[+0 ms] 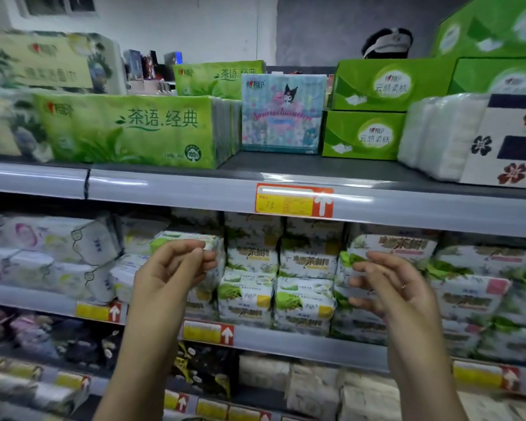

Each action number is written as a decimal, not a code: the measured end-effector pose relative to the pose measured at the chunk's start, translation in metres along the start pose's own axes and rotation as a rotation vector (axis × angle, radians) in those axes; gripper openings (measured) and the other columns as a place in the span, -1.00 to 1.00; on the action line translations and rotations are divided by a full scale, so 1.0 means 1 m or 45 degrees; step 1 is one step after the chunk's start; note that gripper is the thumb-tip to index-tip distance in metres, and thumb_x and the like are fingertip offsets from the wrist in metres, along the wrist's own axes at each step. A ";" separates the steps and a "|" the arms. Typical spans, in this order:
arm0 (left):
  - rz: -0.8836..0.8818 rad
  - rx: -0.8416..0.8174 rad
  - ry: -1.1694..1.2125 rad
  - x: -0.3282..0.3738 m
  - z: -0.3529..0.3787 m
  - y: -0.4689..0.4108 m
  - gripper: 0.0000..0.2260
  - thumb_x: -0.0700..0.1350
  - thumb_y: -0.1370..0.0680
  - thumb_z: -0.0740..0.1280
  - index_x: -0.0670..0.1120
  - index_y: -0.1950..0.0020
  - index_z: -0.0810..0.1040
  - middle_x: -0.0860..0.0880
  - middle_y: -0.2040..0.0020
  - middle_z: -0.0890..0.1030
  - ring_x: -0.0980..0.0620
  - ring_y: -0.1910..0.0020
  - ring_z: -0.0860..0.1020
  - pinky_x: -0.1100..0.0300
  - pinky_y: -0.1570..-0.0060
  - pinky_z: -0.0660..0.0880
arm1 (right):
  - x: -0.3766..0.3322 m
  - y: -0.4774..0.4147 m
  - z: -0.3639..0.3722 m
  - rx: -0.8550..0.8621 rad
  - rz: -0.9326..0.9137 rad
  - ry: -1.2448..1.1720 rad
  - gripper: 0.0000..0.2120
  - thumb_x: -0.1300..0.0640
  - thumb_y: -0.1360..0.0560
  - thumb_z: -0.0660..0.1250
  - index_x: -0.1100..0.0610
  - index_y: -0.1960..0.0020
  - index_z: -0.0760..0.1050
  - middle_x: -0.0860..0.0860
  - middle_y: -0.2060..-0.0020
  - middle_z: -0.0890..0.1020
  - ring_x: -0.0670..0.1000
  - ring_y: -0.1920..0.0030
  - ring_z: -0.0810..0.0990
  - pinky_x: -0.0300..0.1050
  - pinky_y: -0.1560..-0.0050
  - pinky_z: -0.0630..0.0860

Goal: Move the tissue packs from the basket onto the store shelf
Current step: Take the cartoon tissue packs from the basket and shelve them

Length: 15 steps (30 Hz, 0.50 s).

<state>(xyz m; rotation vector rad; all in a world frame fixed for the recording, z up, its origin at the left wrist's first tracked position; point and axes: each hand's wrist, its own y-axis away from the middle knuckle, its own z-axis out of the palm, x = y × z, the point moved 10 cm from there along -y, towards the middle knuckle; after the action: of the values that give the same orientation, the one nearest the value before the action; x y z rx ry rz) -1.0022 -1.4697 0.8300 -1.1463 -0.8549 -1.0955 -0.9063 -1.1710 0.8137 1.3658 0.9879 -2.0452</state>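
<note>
The left forearm (146,344) and right forearm (422,360) rise from the near edge, well apart. The left hand (170,270) has curled fingers, thumb close to the fingertips; whether it pinches anything is unclear. The right hand (389,287) is loose and empty, fingers slightly bent, palm facing left.

A: Label on the top-left pack (47,60)?
B: Too blurred. Green box (495,25) upper right's cut off by the edge.
A: Price tag (293,202) mid-frame?
B: Print's too small. Left hand (170,271) covers pt of a tissue pack (182,237); grip unclear.
</note>
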 end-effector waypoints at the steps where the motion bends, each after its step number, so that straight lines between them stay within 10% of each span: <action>1: -0.003 -0.002 0.003 -0.001 -0.007 -0.002 -0.89 -0.18 -0.58 0.25 -0.08 0.05 0.58 0.03 0.22 0.70 0.04 0.11 0.67 0.29 0.12 0.58 | 0.003 0.003 0.005 0.008 0.011 -0.005 -0.91 0.16 -0.51 0.29 0.06 0.01 0.55 -0.04 0.18 0.70 -0.06 0.22 0.66 -0.24 0.34 0.58; 15: -0.079 -0.146 -0.088 -0.020 -0.126 -0.049 -0.87 -0.21 -0.58 0.24 -0.09 0.07 0.58 0.04 0.24 0.70 0.11 0.17 0.65 0.36 0.15 0.57 | 0.057 0.074 0.118 0.126 0.122 0.020 -0.94 0.17 -0.49 0.33 0.07 0.06 0.57 0.00 0.16 0.67 -0.05 0.18 0.65 -0.21 0.28 0.60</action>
<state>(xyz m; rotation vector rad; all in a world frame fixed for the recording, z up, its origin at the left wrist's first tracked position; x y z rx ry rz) -1.0563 -1.5907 0.7961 -1.2661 -0.8956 -1.1740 -0.9416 -1.3096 0.7669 1.4530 0.8210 -2.0388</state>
